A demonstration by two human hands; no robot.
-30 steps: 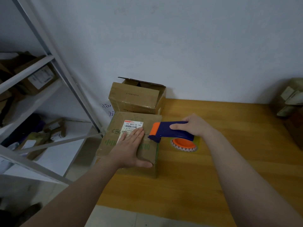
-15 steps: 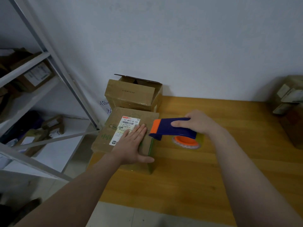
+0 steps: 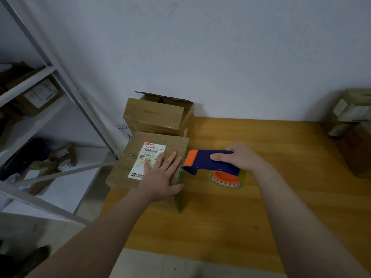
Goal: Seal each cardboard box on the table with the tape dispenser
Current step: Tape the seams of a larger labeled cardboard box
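Note:
A closed cardboard box with a white shipping label lies at the table's left edge. My left hand presses flat on its top with straight fingers. My right hand grips the blue and orange tape dispenser, whose orange front end touches the box's upper right edge. The tape roll hangs below it, just above the table. Behind this box stands a second cardboard box with its flaps open, against the wall.
The wooden table reaches from the wall to the near edge. More cardboard boxes stand at the far right of it. A metal shelf rack with parcels stands on the left, beyond the table's edge.
The view has shifted slightly. The dispenser stays at the box's right edge, and my left hand keeps pressing on the box top.

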